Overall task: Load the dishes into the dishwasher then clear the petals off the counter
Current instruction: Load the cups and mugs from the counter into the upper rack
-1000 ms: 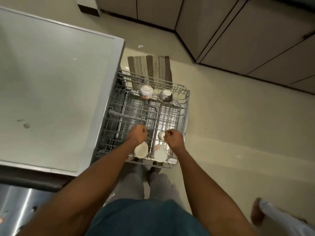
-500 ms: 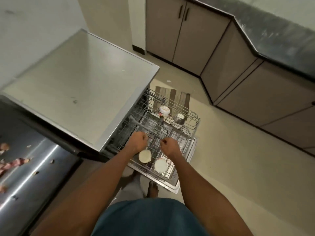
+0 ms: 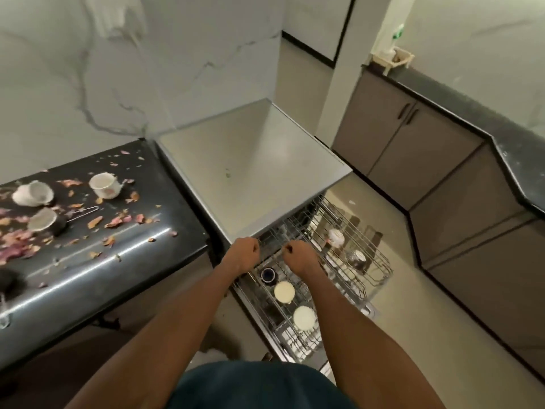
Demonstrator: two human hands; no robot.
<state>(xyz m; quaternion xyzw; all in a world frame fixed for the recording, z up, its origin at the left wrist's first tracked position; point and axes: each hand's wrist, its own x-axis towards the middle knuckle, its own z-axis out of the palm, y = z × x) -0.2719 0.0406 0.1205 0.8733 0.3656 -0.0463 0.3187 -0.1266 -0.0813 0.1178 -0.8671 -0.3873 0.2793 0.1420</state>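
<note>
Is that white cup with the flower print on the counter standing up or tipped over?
Standing up: the white cup sits on its base on the black counter, its open mouth facing upward.

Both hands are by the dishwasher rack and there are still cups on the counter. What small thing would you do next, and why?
Probably swing the left hand over to the nearest cup on the black counter and take a grip on it. Both hands look curled and empty above the rack, which still has bare slots, while cups lie among the petals unloaded.
</note>
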